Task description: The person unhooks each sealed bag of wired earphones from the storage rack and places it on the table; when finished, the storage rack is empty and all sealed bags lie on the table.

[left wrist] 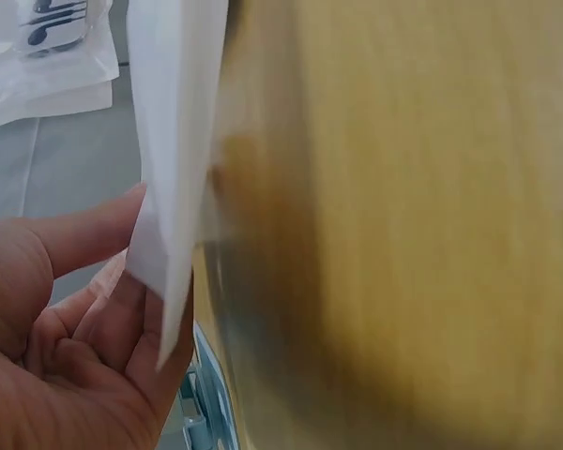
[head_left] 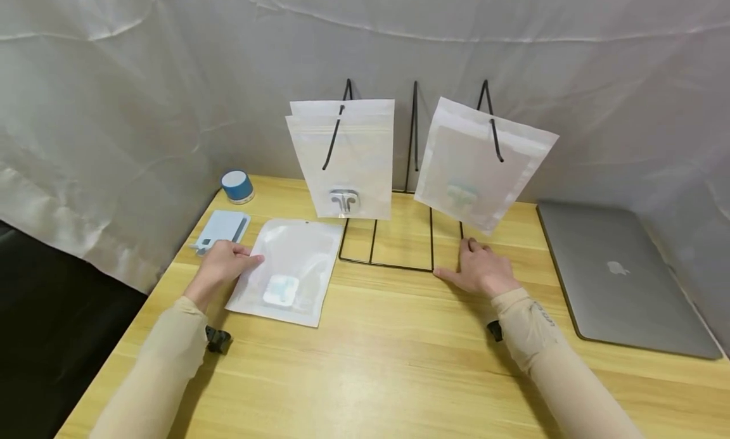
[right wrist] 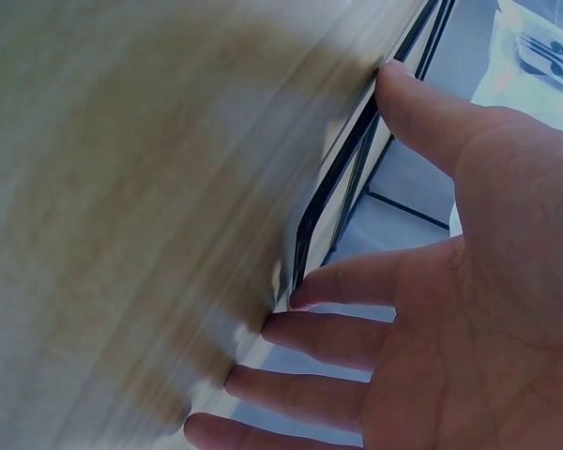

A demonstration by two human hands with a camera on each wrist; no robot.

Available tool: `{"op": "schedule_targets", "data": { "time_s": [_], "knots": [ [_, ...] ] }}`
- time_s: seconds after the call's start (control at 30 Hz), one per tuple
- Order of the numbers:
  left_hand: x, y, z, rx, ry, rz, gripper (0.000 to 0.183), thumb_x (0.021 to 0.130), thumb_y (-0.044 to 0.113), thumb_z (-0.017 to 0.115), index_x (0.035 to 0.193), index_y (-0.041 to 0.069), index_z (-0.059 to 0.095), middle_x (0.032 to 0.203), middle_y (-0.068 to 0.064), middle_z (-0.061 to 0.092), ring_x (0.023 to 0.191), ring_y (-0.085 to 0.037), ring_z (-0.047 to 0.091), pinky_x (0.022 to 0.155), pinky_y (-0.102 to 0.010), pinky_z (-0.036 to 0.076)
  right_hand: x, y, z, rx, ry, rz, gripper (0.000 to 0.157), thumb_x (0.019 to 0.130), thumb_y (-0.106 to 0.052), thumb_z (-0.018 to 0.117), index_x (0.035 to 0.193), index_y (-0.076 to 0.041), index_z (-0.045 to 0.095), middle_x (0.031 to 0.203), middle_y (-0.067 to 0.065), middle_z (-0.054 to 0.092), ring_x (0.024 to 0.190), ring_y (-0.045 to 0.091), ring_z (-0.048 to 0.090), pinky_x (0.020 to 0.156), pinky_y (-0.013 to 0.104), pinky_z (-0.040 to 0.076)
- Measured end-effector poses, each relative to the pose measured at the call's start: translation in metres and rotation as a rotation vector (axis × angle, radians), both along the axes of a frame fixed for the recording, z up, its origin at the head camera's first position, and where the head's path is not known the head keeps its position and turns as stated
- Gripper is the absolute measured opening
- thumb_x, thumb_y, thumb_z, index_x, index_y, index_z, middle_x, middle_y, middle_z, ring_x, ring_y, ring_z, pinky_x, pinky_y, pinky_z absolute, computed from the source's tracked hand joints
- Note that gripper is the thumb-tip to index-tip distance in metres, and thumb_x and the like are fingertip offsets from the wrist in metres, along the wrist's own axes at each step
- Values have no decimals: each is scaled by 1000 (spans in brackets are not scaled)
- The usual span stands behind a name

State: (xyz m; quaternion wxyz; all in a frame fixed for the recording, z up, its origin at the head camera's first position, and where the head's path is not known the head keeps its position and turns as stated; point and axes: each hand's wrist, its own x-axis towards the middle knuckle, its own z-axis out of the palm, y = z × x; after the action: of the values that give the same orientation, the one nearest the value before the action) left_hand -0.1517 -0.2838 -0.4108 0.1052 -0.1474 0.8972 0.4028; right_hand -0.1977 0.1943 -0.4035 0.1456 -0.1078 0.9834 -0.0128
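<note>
My left hand (head_left: 219, 266) pinches the left edge of a flat white zip pouch (head_left: 302, 252), thumb on one face and fingers on the other. A pale, squarish item (head_left: 281, 291) shows through its lower part. At the front right corner of the black wire display rack (head_left: 399, 267), my right hand (head_left: 485, 271) touches the frame with thumb and fingers spread and fairly straight. From the rack's left hook hang white pouches (head_left: 353, 154), the front one showing white wired earphones (head_left: 344, 201). Another white pouch (head_left: 464, 154) hangs tilted from the right hook (head_left: 496, 141).
A light blue, box-like item (head_left: 225, 227) lies left of the flat pouch, with a blue-and-white round container (head_left: 237, 185) behind it. On the right rests a closed grey laptop (head_left: 610, 299). Grey cloth (head_left: 171, 97) surrounds the back of the wooden table (head_left: 365, 363).
</note>
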Motion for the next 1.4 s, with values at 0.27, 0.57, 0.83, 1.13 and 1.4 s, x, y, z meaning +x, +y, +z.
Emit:
{"op": "schedule_targets", "data": {
  "time_s": [0.27,0.57,0.83,1.13,1.4],
  "knots": [
    [-10,7,-1,12,-3,74,27,95,25,68,87,0,64,77,-8,49,73,-24,45,61,-33,37,2,1,-1,-4,8,4,105,89,-74,46,148,11,27,149,32,32,127,53,40,62,53,53],
    [-20,16,-3,-77,99,95,25,95,21,68,96,-4,68,94,-16,63,81,-25,52,66,-33,42,1,1,-3,-11,25,0,103,90,-72,48,149,10,26,149,33,32,128,54,39,70,60,52],
    [-22,22,1,-119,137,118,26,96,17,65,104,-7,68,96,-18,62,82,-27,53,67,-34,43,1,0,-3,-27,33,-2,103,90,-72,48,149,10,26,150,32,32,129,53,38,74,63,51],
    [-25,20,3,-172,154,92,30,92,7,60,115,-11,64,105,-25,63,92,-33,57,76,-42,49,1,0,-3,-22,25,1,104,90,-73,47,149,10,27,150,31,32,129,52,38,74,63,51],
    [-24,22,0,-220,147,71,35,90,2,59,121,-13,60,116,-29,61,103,-41,58,86,-51,50,2,-1,-3,-22,25,2,105,89,-74,46,149,10,26,150,32,31,129,53,37,75,63,50]
  ]
}}
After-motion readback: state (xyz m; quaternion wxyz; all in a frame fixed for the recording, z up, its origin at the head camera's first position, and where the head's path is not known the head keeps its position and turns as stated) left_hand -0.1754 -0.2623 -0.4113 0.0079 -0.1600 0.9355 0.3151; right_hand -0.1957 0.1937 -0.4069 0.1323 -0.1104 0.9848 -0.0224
